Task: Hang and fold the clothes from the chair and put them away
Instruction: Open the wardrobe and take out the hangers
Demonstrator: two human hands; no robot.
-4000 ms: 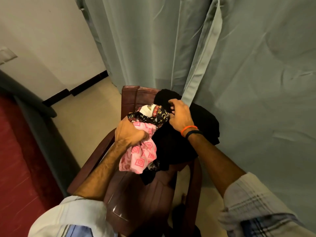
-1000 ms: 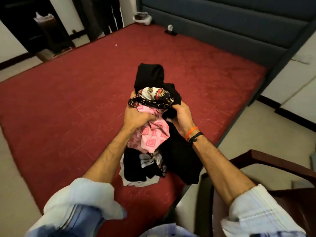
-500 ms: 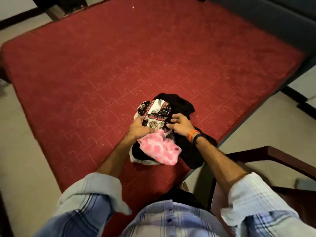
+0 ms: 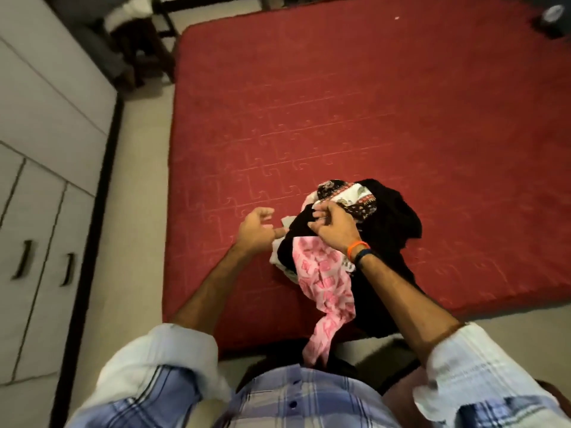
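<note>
Much of the clothes pile is buried, covered or blurred.

The right hand (image 4: 335, 230) covers the middle of the pile, so whether its curled fingers pinch cloth cannot be told. The black garment (image 4: 392, 217) lies mostly under the patterned cloth (image 4: 355, 197) and the pink printed garment (image 4: 324, 284) (its lower end drops out of sight behind the shirt front (image 4: 296, 400)). The left hand (image 4: 258, 231) is motion-blurred. A small object (image 4: 553, 13) at the bed's far corner is too blurred to identify.
</note>
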